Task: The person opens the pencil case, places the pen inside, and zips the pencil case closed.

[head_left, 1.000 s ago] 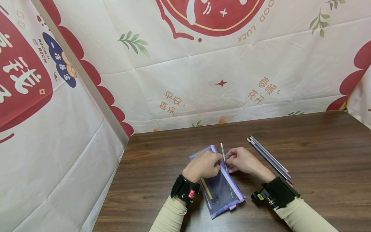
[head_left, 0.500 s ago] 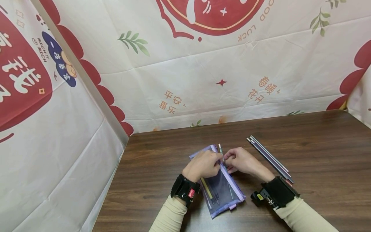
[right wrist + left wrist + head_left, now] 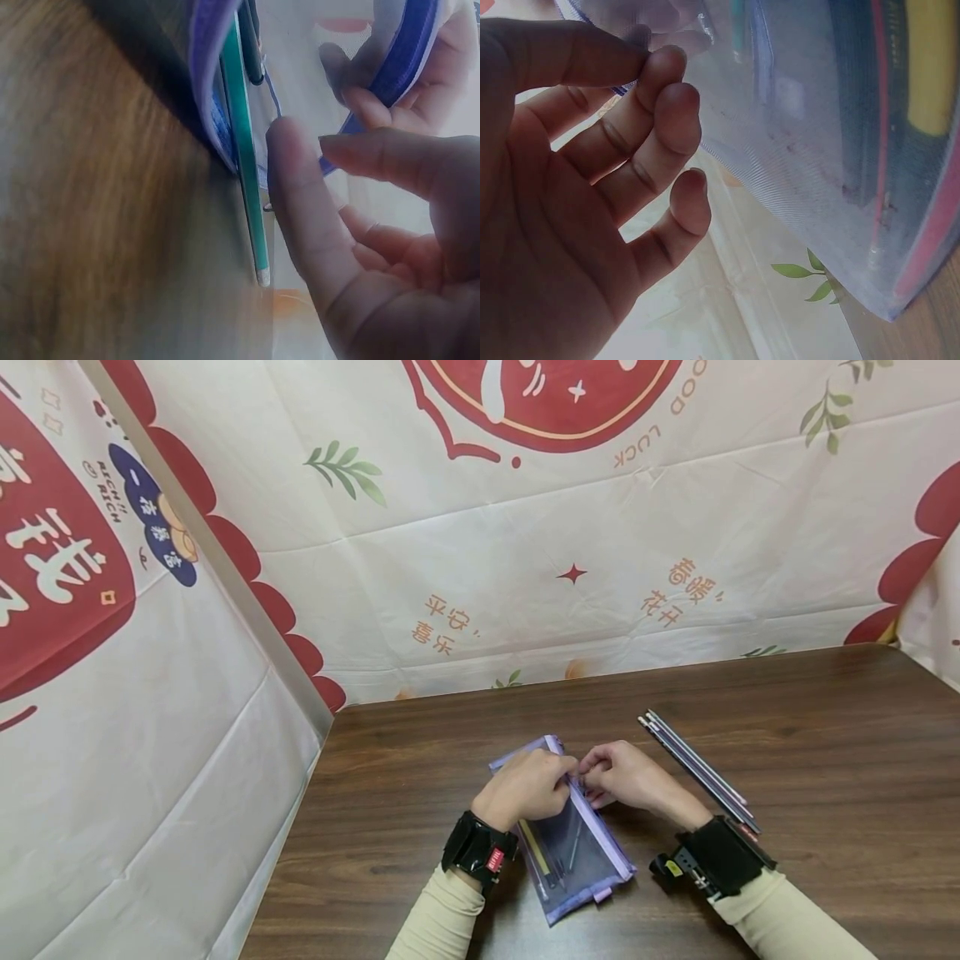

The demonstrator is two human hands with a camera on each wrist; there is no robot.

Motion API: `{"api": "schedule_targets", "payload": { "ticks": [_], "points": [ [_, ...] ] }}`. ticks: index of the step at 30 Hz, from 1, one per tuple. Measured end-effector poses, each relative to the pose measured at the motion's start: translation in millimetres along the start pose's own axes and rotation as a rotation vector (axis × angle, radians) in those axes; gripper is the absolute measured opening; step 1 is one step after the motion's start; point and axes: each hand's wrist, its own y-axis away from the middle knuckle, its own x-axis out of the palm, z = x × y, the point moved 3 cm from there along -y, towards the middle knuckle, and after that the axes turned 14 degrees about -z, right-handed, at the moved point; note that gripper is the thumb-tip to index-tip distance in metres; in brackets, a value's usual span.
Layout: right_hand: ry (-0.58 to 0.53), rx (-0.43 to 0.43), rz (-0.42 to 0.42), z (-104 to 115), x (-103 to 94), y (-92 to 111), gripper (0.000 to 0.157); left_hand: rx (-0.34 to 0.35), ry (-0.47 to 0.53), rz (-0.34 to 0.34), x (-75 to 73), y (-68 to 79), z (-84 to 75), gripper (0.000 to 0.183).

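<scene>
A purple-trimmed mesh pencil pouch (image 3: pixel 592 852) lies at a slant on the table, several pencils and a yellow item (image 3: pixel 932 67) showing through its mesh. My left hand (image 3: pixel 528 785) pinches its edge between thumb and finger near the upper end. At the open side, my right hand (image 3: pixel 626 774) has its fingers bent, with a small gap between thumb and forefinger in the right wrist view. Beside those fingertips, a teal pencil (image 3: pixel 246 142) reaches into the pouch, its white eraser end outside the trim. In the head view the hands hide that end.
Several more pencils (image 3: pixel 697 768) lie together on the brown wooden table (image 3: pixel 390 827), right of the pouch and beyond the right wrist. A printed white cloth (image 3: pixel 525 543) hangs behind the table, and another panel (image 3: pixel 172 710) borders its left side.
The pencil has slid down into the pouch; its eraser end no longer shows above the hands, and its lower part has shifted left inside the mesh. Both hands stay nearly in place.
</scene>
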Motion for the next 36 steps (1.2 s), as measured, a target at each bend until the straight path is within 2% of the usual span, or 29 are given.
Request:
{"api": "schedule_targets", "payload": {
  "ticks": [7,12,15,27,36],
  "points": [
    [0.079,0.031,-0.052,-4,-0.8,0,0.019,0.018,-0.007,-0.009,0.3,-1.1,-0.6,0.010],
    [0.122,0.078,-0.136,-5,-1.8,0,0.008,0.034,-0.027,-0.020,-0.8,-1.2,-1.4,0.009],
    [0.148,0.099,-0.158,-6,-2.5,0,0.006,0.044,-0.039,-0.029,-1.8,-1.2,-2.1,0.009],
    [0.219,0.171,-0.170,-13,0.7,-2,0.013,0.041,-0.053,-0.022,-4.1,-1.8,-4.5,0.009],
    [0.236,0.188,-0.150,-15,3.0,-5,0.019,0.026,-0.046,-0.013,-4.9,-1.0,-3.9,0.009]
  ]
}}
